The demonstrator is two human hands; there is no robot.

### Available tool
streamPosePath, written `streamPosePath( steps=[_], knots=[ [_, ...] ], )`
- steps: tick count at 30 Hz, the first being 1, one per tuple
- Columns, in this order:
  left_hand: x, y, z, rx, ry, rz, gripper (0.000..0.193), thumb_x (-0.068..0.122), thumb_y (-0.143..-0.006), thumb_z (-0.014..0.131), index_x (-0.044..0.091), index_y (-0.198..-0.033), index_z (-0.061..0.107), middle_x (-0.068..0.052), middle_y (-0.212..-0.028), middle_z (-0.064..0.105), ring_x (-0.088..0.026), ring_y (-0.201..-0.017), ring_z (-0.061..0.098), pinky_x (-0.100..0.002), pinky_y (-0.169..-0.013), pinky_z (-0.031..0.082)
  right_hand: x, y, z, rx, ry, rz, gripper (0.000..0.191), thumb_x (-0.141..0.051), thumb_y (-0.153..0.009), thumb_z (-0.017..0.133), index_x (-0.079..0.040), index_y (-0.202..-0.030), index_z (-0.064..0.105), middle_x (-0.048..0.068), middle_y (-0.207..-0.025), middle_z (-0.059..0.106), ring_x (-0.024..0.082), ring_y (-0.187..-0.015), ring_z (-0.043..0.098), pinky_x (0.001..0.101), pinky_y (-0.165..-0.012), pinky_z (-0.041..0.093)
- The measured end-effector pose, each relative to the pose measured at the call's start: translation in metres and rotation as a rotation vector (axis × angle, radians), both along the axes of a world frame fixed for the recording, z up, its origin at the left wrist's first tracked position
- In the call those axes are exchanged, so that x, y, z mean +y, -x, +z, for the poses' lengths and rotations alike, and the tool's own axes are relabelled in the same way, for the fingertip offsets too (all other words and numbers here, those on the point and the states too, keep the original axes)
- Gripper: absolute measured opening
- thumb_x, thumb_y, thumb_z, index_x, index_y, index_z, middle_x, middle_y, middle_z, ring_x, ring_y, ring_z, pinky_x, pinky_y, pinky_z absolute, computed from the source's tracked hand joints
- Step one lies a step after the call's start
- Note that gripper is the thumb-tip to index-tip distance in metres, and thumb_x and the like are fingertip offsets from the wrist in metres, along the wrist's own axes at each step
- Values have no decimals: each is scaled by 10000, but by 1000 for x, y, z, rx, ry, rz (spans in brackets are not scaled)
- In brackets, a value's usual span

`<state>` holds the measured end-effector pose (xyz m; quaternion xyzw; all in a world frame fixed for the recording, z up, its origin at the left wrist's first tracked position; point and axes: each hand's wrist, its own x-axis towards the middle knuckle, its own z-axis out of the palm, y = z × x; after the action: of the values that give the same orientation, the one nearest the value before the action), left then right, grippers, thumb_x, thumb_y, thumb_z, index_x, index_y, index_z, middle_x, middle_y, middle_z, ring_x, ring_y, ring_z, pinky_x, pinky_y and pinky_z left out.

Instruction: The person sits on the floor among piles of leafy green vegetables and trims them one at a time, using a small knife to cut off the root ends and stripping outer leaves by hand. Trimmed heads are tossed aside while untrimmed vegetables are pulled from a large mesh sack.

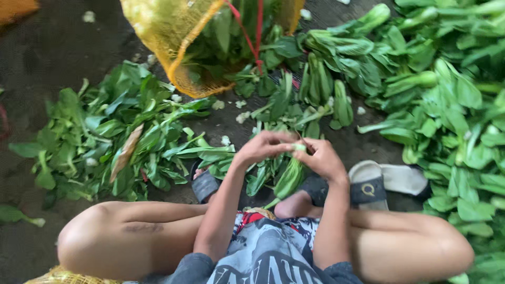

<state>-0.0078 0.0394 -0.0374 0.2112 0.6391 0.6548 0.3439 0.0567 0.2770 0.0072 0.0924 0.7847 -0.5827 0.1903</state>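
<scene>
Nearest are the person's bent knees and a printed grey shirt, with both forearms reaching out over the lap. The left hand [263, 147] and right hand [323, 158] meet just above the feet, and both pinch the pale stem end of 1 bok choy [291, 176], whose dark leaves hang down between them. The fingers are closed on that base, not spread. It looks light and limp in the leaf, crisp and easy to snap at the stalk, so the firm white base seems the sound place to take hold; the leaves would likely tear or bruise if gripped.

Just beyond the hands sits a dark sandal [368, 189] with a pale sole, and another shows at the left foot. On the dark floor [47, 58] to the left lies a heap of loose leaves [115, 131], scattered with small pale stem bits. To the right a bigger pile of whole heads [452, 115] crowds close to the knee. Farthest off, a yellow mesh sack [179, 37] with red cord holds more greens.
</scene>
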Motion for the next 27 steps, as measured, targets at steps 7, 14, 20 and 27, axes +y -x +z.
streamPosePath(
  steps=[7,14,20,27],
  knots=[
    [-54,24,4,-106,81,272,371,345,-1001,717,116,-1293,726,15,-1010,639,-88,-759,521,-275,-643,439,74,-15,79,98,-17,-246,308,-252,-842,739,-26,-1051,729,25,-870,697,102,-719,629,277,-603,481],
    [22,-1,22,-46,-141,-151,350,333,-1001,748,131,-1287,735,-6,-1003,657,-107,-891,549,-290,-761,466,38,-3,40,-58,103,63,282,-242,-829,769,-28,-1012,756,-16,-845,703,79,-748,592,266,-681,490],
    [-21,16,-1,10,42,-168,267,340,-901,767,102,-1021,786,46,-855,739,-52,-809,628,-268,-739,521,47,1,-27,-99,-111,288,272,-253,-826,805,0,-920,769,9,-797,662,80,-734,551,294,-665,493],
    [-93,43,-22,140,484,332,290,364,-853,750,96,-960,771,-58,-835,749,-156,-774,678,-328,-730,558,217,-49,1,739,-623,-564,324,-327,-1021,569,-31,-1152,561,175,-1119,697,395,-1095,674,511,-1000,521]
  ],
)
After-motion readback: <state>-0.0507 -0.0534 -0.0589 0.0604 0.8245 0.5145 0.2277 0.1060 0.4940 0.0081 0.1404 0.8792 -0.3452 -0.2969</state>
